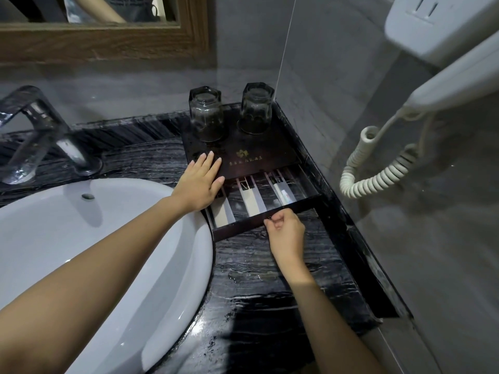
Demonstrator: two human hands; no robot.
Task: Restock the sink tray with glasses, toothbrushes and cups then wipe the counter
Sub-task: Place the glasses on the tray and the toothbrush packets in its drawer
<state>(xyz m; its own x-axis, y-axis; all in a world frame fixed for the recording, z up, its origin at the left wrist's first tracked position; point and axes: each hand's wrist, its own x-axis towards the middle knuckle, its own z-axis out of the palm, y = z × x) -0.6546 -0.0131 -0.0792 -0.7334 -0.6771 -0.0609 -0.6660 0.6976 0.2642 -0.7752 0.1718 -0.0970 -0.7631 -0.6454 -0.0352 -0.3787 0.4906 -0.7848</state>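
My left hand (201, 182) lies flat, fingers spread, on the tray (259, 155); my right hand (286, 230), fingers pinching the drawer front (243, 225), sits nearer the toothbrush packet (282, 193), lengthwise just beyond.

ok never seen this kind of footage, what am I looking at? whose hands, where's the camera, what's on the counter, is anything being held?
There is no robot here: a person works bare-handed, and the single picture comes from a wide-angle camera on their head, looking down.

The left hand lies flat on the lid of a dark amenity tray, steadying it. The right hand pinches the front edge of the tray's drawer, which stands pulled out. Neither hand holds a loose item.

Two glasses stand upside down on the tray's lid. In the drawer lie slim white packets; one seems to be a toothbrush kit.

The tray sits on a black marble counter, right of a white basin and a tap. A wall hairdryer hangs at right.
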